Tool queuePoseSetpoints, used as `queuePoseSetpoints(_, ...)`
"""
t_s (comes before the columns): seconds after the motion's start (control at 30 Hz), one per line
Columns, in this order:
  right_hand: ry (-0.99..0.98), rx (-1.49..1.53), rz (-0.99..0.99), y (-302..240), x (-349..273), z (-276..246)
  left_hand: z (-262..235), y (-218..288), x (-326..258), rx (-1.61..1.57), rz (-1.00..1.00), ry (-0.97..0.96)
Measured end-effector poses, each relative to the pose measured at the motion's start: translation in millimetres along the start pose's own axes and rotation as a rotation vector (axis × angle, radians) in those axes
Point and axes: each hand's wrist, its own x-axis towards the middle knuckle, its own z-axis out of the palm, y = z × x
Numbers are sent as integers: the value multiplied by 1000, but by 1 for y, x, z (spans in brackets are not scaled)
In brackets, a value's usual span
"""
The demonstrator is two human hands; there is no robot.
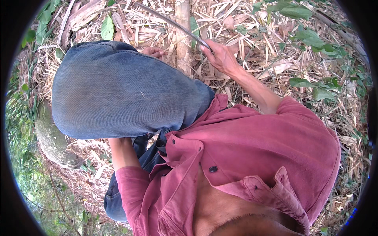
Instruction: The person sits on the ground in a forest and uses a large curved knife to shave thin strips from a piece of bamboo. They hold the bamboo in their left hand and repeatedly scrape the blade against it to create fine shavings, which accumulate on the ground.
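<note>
My right hand point(221, 58) is closed around the near end of what looks like a machete point(173, 23), its long, slightly curved dark metal blade seen almost edge-on. The blade slants to the far left, over a pale wooden pole point(183, 37) lying on the leaf litter. Just left of the pole is my left hand point(153, 52), mostly hidden behind my raised knee. Its visible fingers are loosely bent and point toward the pole; I see nothing in them, and a small gap separates them from the wood.
My bent leg in blue jeans point(122, 90) fills the left middle. Dry leaves and bamboo-like litter point(271, 43) cover the ground. Green leafy plants point(315, 43) grow at the right, and a large grey-green rounded stone or trunk point(53, 135) stands at the left.
</note>
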Motion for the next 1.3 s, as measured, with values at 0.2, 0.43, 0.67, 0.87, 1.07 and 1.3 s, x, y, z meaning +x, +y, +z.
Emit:
queuePoseSetpoints(0.2,-105,-168,6,57,-10,26,1,0,4,-16,12,-33)
queuePoseSetpoints(0.43,-156,-75,151,30,-3,7,-2,-10,13,-11,48,-34)
queuePoseSetpoints(0.67,-112,-74,70,12,11,9,-5,-16,-1,-15,29,47)
queuePoseSetpoints(0.87,-226,-137,141,31,13,16,-1,-14,1,-2,51,92)
queuePoseSetpoints(1.07,35,-68,155,18,20,-3,-6,5,-27,-111,-73,68)
queuePoseSetpoints(1.3,-222,306,378,21,34,13,-47,58,-127,-107,259,309)
